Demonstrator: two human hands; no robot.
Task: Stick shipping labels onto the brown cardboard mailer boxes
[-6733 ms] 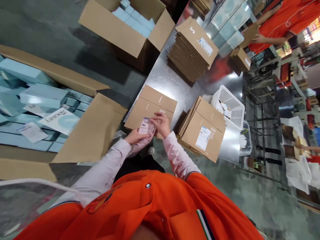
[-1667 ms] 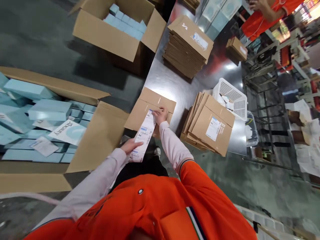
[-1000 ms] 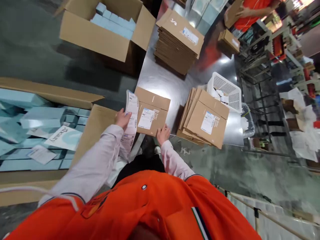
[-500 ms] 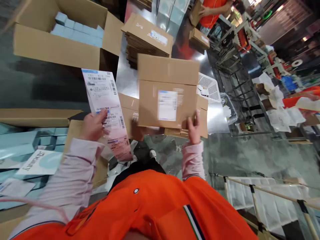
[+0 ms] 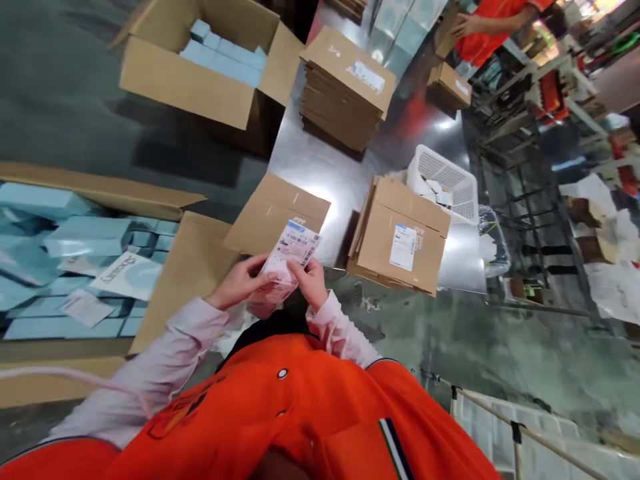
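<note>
Both my hands hold a strip of printed shipping labels (image 5: 290,252) close to my chest. My left hand (image 5: 239,283) grips its lower, pinkish part, fingers closed. My right hand (image 5: 311,281) pinches the strip's right edge. Just beyond the labels a flat brown cardboard mailer (image 5: 273,213) lies on the steel table (image 5: 325,170), bare of any label. To its right is a stack of flat mailers (image 5: 400,237) whose top one carries a white label.
A taller stack of flat mailers (image 5: 345,87) stands further back, a white plastic basket (image 5: 445,183) beside it. Open cartons of pale blue boxes sit at the left (image 5: 75,233) and top left (image 5: 200,60). A person in orange (image 5: 493,23) works at the far end.
The labelled mailer I had lifted in my right hand now lies on the right-hand stack. My right hand has returned to the label strip, which came down from my raised left hand.
</note>
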